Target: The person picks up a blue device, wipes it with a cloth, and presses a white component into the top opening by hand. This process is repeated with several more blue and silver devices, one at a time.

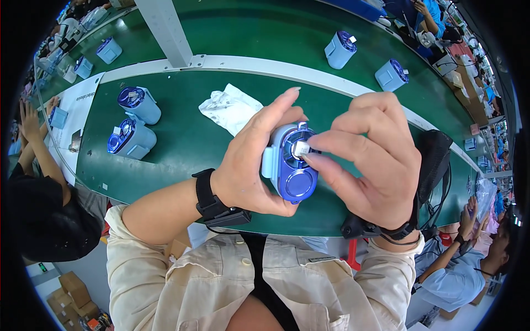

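here, the blue container (298,183) sits within the left grip (242,165).

Container (298,185) at the clock's centre, left hand (243,160) at nine, right hand (381,165) at three! On the bench (185,154), two more containers (146,110) (142,144) sit toward half past nine, sheet (229,107) around ten-thirty. Beyond the rail (342,85), one-to-two o'clock, two far containers (338,54) (388,78).

Glossy dark-blue plastic lid (298,185), smooth light-blue plastic container (271,159), smooth green tabletop (182,160), matt beige cloth shirt (204,270)
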Tool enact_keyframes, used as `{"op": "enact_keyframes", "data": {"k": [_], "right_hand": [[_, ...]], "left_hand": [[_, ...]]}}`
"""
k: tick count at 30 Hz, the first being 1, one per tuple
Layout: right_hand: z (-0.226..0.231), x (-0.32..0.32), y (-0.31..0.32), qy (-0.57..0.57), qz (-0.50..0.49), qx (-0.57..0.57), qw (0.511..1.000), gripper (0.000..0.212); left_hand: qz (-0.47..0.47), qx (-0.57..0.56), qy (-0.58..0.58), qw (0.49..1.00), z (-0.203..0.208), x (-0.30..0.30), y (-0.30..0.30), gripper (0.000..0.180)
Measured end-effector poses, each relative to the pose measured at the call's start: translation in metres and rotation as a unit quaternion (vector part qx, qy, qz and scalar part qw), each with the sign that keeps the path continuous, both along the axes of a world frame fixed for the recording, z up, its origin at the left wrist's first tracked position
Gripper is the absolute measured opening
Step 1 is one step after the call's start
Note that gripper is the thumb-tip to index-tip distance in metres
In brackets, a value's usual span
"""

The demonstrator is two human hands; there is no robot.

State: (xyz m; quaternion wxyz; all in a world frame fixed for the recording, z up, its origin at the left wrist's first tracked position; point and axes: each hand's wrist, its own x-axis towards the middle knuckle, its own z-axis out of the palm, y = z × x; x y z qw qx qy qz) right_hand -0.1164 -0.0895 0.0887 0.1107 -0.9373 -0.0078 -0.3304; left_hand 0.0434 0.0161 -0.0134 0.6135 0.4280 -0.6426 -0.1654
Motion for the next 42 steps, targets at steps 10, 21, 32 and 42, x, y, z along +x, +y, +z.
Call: {"op": "enact_keyframes", "data": {"k": [10,21,32,42], "right_hand": [[-0.004,0.001,0.01,0.007,-0.04,-0.01,0.999,0.029],[-0.012,-0.002,0.004,0.013,-0.013,0.038,0.999,0.03],[-0.017,-0.003,-0.005,0.019,0.034,0.062,0.997,0.032],[-0.019,-0.002,0.0,-0.029,-0.035,0.204,0.978,0.029]], "left_hand": [[0.041,0.01,-0.051,0.998,-0.002,0.001,-0.001,0.109],[0.064,0.01,-0.097,0.993,0.004,-0.003,0.0,0.103],[-0.017,0.064,-0.085,0.994,0.008,0.004,-0.003,0.1],[0.0,0.048,-0.032,0.998,0.008,0.006,-0.002,0.099]]}}
